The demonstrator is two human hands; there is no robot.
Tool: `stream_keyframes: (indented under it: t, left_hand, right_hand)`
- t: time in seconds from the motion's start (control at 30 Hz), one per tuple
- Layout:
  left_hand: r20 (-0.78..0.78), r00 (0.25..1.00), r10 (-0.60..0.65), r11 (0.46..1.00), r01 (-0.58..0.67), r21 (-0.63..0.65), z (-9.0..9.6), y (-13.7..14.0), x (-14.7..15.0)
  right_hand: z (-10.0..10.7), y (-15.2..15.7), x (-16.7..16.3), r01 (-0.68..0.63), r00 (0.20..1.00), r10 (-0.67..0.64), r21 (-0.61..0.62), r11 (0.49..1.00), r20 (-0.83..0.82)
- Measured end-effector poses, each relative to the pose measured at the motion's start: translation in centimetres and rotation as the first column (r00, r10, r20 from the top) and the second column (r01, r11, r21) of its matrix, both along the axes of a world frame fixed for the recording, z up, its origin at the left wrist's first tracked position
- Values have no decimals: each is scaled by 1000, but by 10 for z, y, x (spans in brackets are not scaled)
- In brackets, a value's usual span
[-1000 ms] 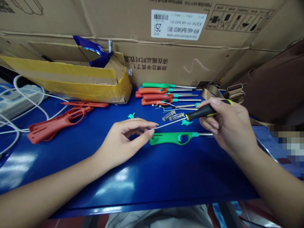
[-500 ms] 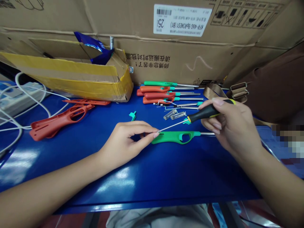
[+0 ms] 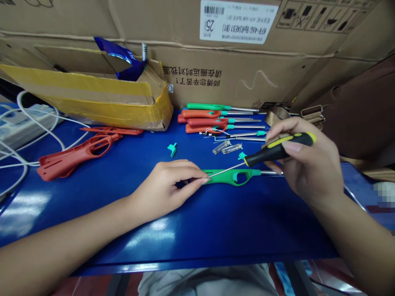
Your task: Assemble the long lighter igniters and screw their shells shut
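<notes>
My right hand (image 3: 314,168) is wrapped round the black and yellow handle of a screwdriver (image 3: 262,156), its shaft slanting down to the left. The thumb and index finger of my left hand (image 3: 169,181) pinch together at the screwdriver's tip; whatever small thing is between them is too small to make out. Beneath the shaft lies a green gas lighter (image 3: 228,178) with a turquoise trigger and metal tube. Its rear end is hidden behind my left fingers. A loose turquoise trigger piece (image 3: 173,149) rests beyond my left hand, and another turquoise piece (image 3: 242,156) lies past the shaft.
Several orange and green lighters (image 3: 205,114) are stacked at the back, before wired metal tubes (image 3: 247,135) and two clear fuel tanks (image 3: 232,149). Red casing halves (image 3: 74,158) lie left, near white cables (image 3: 23,135). A yellow-taped carton (image 3: 123,109) stands behind on the blue table (image 3: 197,230).
The screwdriver's handle has swung down and toward me with my right hand. Its tip and my left fingertips have shifted slightly right and down over the green lighter.
</notes>
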State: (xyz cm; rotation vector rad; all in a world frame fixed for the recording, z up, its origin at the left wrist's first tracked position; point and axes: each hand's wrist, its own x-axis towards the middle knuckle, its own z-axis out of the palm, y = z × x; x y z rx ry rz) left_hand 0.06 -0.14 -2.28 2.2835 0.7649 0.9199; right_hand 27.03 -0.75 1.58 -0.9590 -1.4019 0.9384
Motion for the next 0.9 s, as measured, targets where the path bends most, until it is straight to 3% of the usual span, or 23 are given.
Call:
stream_keyframes:
  t: [0.3,0.53,0.77,0.9]
  left_hand:
    - [-22,998,-56,998,57,16,1,-1,2]
    - [-20,1000,-6,993,3,-119,1,-4,5]
    - [32,999,-7,985,13,-170,2,-5,8]
    - [-7,1000,1,997,-2,-81,2,-2,6]
  right_hand:
    - [-4,-6,1,-67,997,64,50,997,49]
    - [-2,-12,-4,-120,985,91,195,973,150]
    - [1,-19,-14,-258,962,243,121,959,126]
    - [-1,-18,-14,-280,958,272,91,956,93]
